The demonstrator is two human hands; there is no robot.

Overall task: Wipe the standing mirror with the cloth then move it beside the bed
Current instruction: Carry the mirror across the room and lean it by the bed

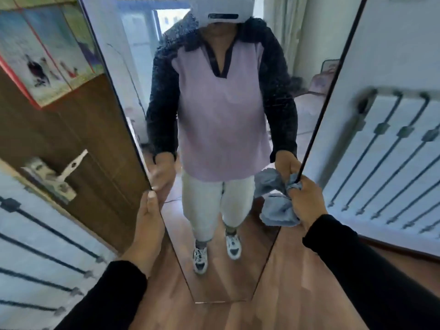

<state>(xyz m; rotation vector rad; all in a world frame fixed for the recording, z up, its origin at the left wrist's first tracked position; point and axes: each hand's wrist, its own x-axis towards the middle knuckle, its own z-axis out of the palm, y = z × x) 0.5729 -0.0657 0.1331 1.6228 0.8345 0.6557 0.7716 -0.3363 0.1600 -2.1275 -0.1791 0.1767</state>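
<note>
Left hand grips the left edge of the tall, black-framed standing mirror while right hand clamps the bunched blue-grey cloth against its right edge, placing the mirror's upright long axis squarely between both hands.

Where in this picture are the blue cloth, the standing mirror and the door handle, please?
blue cloth (278,210), head view, on the bunched folds hanging below the right hand.
standing mirror (221,277), head view, on the lower glass showing reflected floor.
door handle (71,165), head view, on the metal lever.
</note>
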